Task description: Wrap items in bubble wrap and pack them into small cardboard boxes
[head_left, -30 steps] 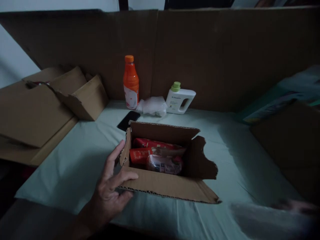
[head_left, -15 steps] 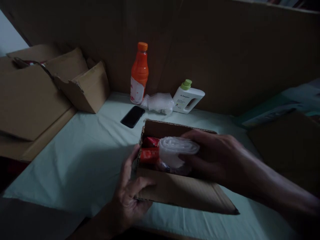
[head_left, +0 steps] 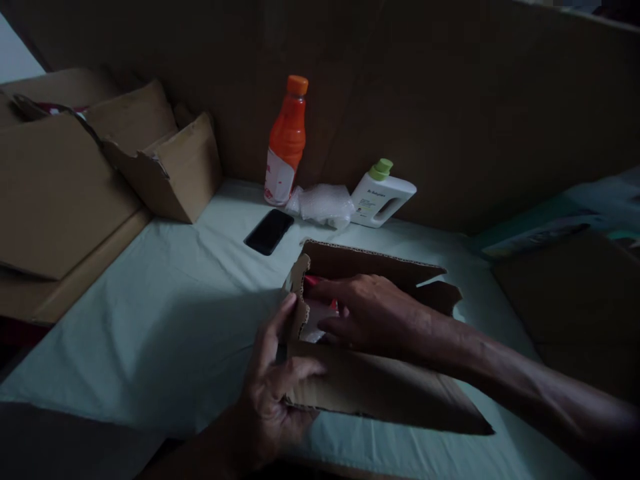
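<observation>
Box [head_left: 390, 387] clamped by left hand [head_left: 273, 393]; right hand [head_left: 375, 310] half-hides red packet [head_left: 312, 281], its grip unclear.

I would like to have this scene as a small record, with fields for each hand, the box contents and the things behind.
Left hand: holds the cardboard box at its left near corner
Right hand: reaches inside the box; grip unclear
Box contents: red packet, pale wrapped item, both partly hidden
Behind box: black phone, orange bottle, bubble-wrap bundle, white jug with green cap
</observation>
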Tool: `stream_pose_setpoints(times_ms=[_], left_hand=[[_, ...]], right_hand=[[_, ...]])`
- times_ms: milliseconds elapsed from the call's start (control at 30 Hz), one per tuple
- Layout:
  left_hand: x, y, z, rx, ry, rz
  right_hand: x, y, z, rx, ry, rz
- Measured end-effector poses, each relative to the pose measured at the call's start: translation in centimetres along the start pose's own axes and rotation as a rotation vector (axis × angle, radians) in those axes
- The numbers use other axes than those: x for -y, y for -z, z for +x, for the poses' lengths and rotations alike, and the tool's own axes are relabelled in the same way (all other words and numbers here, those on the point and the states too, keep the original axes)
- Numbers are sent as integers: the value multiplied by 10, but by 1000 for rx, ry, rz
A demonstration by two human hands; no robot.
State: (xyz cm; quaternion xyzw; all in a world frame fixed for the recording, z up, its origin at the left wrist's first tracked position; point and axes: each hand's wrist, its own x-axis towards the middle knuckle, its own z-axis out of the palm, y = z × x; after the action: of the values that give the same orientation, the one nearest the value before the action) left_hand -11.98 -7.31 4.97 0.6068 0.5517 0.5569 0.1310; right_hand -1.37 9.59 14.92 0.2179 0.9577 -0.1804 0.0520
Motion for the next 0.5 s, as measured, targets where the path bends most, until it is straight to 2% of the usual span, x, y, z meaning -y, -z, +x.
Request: stream_pose_setpoints(times_ms=[133,233,300,367,433,467,500], left_hand=[[0,1,2,-22,-23,-33],[0,3,-1,-38,-11,-31],[0,6,-7,-98,52,-44],[2,8,-16,-151,175,-93],[9,9,-25,-149,349,-158],[15,9,-29,-128,445,-178],[22,8,-33,-100,527,-178]], right_hand=[[5,-11,6,51,30,-70],[2,-6,-13,-68,70,-19],[-9,4,-49,-243,34,26],[-24,8,-101,-520,-111,78],[-35,-5,-156,-832,-333,129],[-38,-18,-178,-937,-436,171],[-41,-35,-195,-988,-514,234]])
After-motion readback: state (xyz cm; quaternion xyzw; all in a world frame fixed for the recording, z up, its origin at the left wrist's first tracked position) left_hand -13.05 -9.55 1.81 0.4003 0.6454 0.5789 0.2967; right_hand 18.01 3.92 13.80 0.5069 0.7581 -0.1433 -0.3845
